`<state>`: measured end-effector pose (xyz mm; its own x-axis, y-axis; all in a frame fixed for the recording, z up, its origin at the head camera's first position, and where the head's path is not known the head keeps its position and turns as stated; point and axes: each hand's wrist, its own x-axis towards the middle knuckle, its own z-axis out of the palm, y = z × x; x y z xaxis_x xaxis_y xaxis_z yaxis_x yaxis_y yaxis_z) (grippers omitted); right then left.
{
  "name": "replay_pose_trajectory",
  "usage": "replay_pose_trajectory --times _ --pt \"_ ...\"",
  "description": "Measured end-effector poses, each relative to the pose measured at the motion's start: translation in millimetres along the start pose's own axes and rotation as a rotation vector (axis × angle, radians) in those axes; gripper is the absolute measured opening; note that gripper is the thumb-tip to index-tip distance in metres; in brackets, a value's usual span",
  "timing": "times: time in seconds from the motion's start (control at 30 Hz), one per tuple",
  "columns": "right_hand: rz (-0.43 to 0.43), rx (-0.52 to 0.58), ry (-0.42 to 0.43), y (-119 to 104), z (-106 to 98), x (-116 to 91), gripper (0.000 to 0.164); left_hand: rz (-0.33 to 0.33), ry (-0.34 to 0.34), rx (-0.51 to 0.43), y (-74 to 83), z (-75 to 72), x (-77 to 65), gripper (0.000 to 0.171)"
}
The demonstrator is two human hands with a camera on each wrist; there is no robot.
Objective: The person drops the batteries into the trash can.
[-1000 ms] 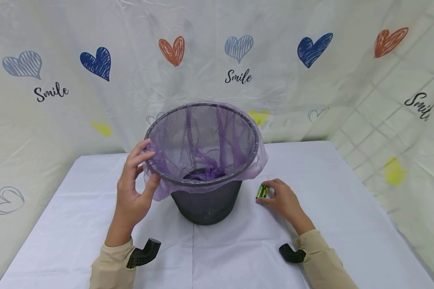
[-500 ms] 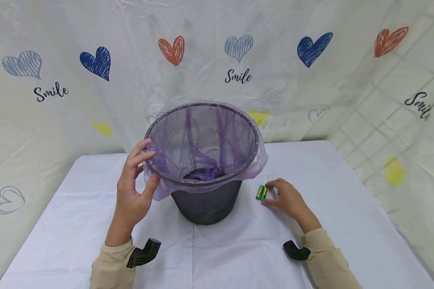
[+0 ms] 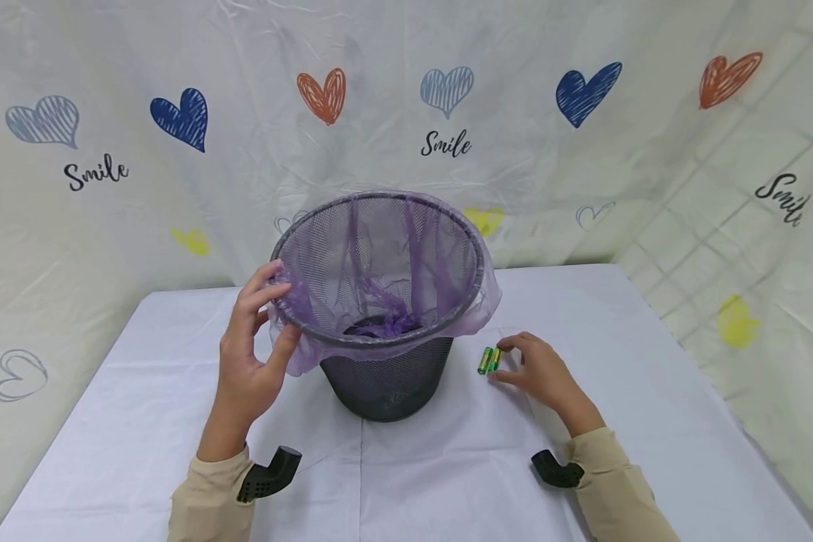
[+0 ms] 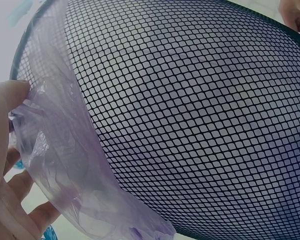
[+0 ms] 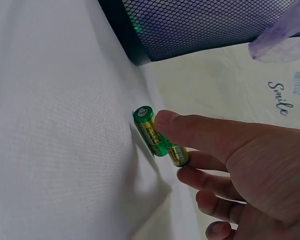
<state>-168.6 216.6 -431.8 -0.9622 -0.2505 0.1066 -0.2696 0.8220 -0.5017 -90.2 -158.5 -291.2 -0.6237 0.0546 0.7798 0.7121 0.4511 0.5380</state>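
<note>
A dark mesh wastebasket (image 3: 388, 388) stands on the table, lined with a thin purple bin bag (image 3: 470, 320) folded out over its rim. My left hand (image 3: 247, 369) grips the left side of that rim, thumb outside, with the bag caught under the fingers; the left wrist view shows the thumb on the bag (image 4: 65, 150). Right of the wastebasket, two green-and-gold batteries lie side by side. My right hand (image 3: 545, 380) pinches the right battery (image 5: 178, 155) between thumb and forefinger, and the thumb partly hides it. The left battery (image 5: 149, 131) rests on the cloth, close beside it.
A white cloth (image 3: 433, 482) covers the table. Behind it hangs a pale curtain (image 3: 379, 45) printed with hearts and "Smile". Each wrist carries a black camera mount, the left mount (image 3: 271, 476) and the right mount (image 3: 557, 470).
My right hand's fingers spanned both batteries a second ago. It has shifted slightly right and now spans only the right one, with the left battery outside the grip. My left hand has stayed put.
</note>
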Motion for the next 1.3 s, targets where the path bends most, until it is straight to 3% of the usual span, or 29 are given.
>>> replay_pose_trajectory --times 0.37,1.3 --pt "-0.021 0.088 0.043 -2 -9 -1 0.05 0.003 -0.005 -0.005 -4.5 0.0 0.3 0.039" --pt "-0.053 0.086 0.126 -11 -23 -2 0.052 0.035 0.017 -0.016 -0.9 -0.1 1.1 0.037"
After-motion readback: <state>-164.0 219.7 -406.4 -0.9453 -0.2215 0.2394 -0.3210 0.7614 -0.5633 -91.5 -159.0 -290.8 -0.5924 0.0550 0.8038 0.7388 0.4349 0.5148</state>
